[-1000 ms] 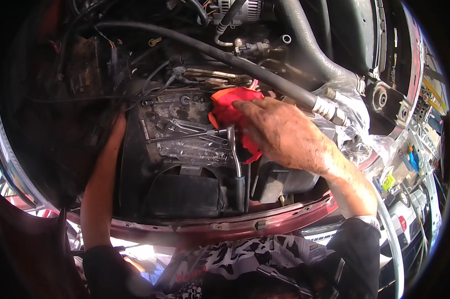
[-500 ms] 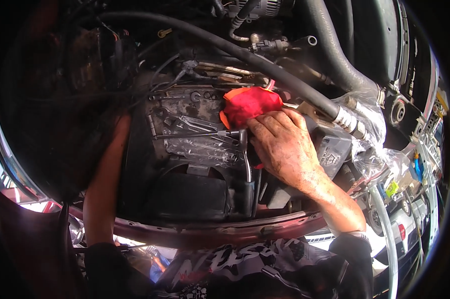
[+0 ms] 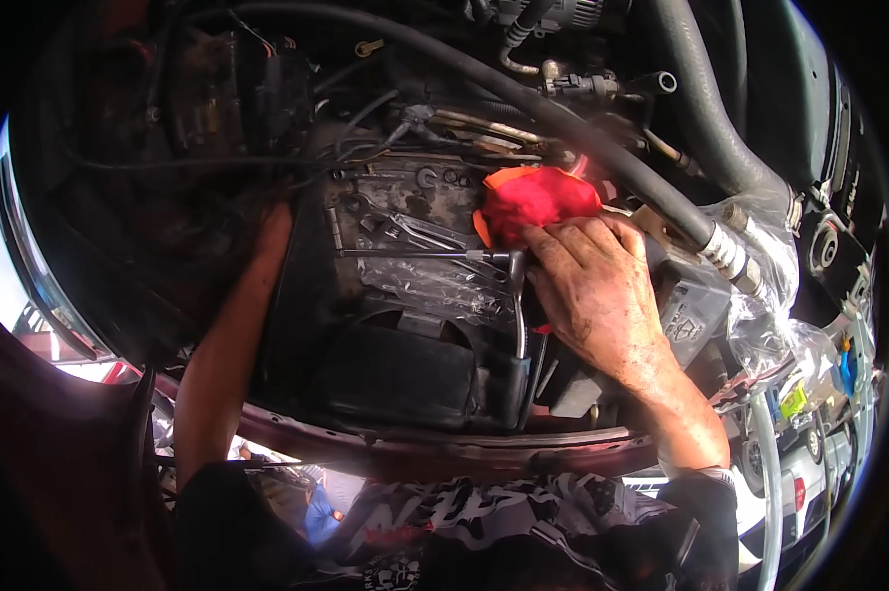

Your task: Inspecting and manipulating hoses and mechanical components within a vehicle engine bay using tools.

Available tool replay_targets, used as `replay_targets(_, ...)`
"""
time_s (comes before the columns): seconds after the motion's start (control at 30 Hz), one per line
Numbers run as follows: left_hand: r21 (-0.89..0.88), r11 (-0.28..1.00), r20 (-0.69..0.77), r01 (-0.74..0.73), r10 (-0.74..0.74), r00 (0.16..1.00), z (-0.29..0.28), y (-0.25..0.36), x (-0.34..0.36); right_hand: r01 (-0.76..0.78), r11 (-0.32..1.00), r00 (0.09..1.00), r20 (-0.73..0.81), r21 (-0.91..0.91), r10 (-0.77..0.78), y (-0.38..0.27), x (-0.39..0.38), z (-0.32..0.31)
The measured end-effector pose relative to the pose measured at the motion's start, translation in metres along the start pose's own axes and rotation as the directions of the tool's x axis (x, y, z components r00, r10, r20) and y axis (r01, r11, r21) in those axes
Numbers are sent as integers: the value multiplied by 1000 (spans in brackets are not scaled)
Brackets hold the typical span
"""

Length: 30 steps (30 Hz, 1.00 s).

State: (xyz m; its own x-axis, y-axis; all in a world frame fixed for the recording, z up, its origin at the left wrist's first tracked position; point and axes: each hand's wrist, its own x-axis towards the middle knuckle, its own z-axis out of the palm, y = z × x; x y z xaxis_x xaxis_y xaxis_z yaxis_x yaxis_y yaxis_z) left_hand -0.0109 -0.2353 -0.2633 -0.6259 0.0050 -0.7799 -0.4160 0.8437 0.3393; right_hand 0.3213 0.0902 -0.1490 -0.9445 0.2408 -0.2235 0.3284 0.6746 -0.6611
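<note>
My left hand reaches into the dark left side of the engine bay, its fingers hidden in shadow. My right hand has its fingers curled at the lower edge of a crumpled red cloth, their tips hidden, so what they hold cannot be made out. Just left of that hand lies a ratchet with a long extension. Several wrenches and small sockets lie on a grimy flat surface beside a clear crinkled plastic bag.
A thick black hose crosses above my hands. Plastic wrap covers fittings at right. A red body rail runs along the near edge. A white vehicle stands beyond, and part of a person in blue shows below.
My right hand has moved from atop the red cloth down to its lower edge, fingers more bent. The whole view has shifted, the engine parts now appearing further right. My left arm stays reached in.
</note>
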Motion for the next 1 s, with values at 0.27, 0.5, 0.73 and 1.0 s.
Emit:
replay_targets(0.27, -211, 941, 145, 264, -237, 961, 7, 40, -54, 11, 1000, 1000, 10, -20, -10, 0, -1, 1)
replay_targets(0.5, -120, 956, 106, 269, -257, 961, 12, 51, -58, 6, 999, 1000, 7, -34, -6, -1, 1, 1)
replay_targets(0.73, -135, 937, 15, 321, -322, 946, 0, 49, -79, -17, 1000, 999, 40, -18, 18, -1, 1, 0)
replay_targets(1.0, 644, 686, 124, -339, 343, 931, -5, 59, -114, 12, 1000, 1000, -12, 1, -12, 0, 1, -1)
